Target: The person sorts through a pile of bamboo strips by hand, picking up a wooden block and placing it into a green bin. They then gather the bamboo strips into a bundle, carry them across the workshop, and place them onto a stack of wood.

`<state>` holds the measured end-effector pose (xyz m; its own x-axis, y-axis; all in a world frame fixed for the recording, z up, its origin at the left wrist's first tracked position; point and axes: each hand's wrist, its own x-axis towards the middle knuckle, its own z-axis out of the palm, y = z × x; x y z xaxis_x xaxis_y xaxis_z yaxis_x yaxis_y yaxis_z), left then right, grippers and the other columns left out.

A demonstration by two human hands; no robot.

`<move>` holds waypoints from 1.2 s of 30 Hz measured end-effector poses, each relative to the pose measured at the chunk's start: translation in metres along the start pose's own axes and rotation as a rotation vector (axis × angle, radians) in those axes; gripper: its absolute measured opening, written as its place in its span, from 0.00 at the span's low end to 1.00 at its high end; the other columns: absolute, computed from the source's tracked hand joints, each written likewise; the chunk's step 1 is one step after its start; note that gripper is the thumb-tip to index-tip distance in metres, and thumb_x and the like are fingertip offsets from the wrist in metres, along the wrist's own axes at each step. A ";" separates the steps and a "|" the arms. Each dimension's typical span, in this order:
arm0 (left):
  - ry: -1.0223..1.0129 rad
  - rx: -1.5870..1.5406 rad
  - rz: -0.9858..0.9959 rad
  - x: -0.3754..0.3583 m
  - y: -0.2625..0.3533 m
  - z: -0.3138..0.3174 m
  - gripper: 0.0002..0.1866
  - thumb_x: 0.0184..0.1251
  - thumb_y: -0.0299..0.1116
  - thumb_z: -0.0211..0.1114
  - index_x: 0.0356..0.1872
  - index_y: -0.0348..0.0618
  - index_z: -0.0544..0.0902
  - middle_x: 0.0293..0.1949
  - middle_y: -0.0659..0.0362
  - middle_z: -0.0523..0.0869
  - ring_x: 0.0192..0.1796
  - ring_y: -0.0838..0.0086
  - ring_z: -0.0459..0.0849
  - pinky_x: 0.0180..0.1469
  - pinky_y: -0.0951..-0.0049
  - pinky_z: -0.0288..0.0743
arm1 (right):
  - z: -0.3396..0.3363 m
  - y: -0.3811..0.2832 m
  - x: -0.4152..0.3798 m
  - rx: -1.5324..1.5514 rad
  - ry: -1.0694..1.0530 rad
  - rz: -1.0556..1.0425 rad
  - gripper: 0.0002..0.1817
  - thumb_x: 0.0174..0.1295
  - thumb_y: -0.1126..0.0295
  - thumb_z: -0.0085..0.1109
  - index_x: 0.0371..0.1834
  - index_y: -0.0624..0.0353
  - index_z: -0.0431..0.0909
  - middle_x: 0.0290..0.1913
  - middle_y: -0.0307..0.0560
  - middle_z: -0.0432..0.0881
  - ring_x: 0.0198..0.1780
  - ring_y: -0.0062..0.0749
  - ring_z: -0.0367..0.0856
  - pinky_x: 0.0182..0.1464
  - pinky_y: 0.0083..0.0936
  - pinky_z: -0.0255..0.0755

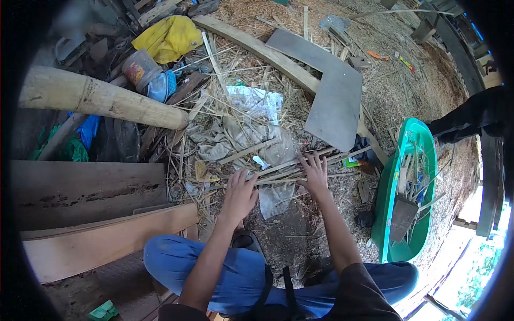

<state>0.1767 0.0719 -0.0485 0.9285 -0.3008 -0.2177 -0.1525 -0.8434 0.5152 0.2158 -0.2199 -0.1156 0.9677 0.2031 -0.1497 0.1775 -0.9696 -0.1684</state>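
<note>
A loose bundle of thin wooden strips point(284, 172) lies across the debris in front of me. My left hand point(236, 197) rests at the left end of the strips, fingers stretched forward and thumb apart. Over their right part, my right hand point(316, 175) spreads its fingers and touches them. A small white scrap point(261, 162) sits just above the strips, between the hands. Beyond it, a dirty crumpled cloth point(227, 136) is strewn with splinters. A greyish plastic sheet point(276, 199) shows below the strips.
At right stands a green plastic tub point(393, 184) holding wood scraps. A grey angled board point(337, 101) lies across a long plank point(262, 52). A bamboo pole point(107, 99) juts in from the left, above stacked boards point(115, 235). A person's dark-clothed leg point(471, 115) is at right.
</note>
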 end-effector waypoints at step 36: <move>-0.328 -0.151 0.229 0.008 0.138 -0.127 0.45 0.46 0.53 0.82 0.68 0.47 0.81 0.61 0.46 0.86 0.63 0.51 0.84 0.67 0.57 0.75 | -0.180 -0.018 -0.074 -0.008 -0.011 -0.385 0.18 0.60 0.73 0.60 0.55 0.54 0.75 0.44 0.45 0.81 0.54 0.42 0.82 0.64 0.39 0.72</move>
<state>0.2058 0.0096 0.1265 0.7159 -0.6191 -0.3228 -0.2686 -0.6710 0.6911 0.1738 -0.2417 0.0742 0.8280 0.5539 -0.0878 0.5288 -0.8232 -0.2064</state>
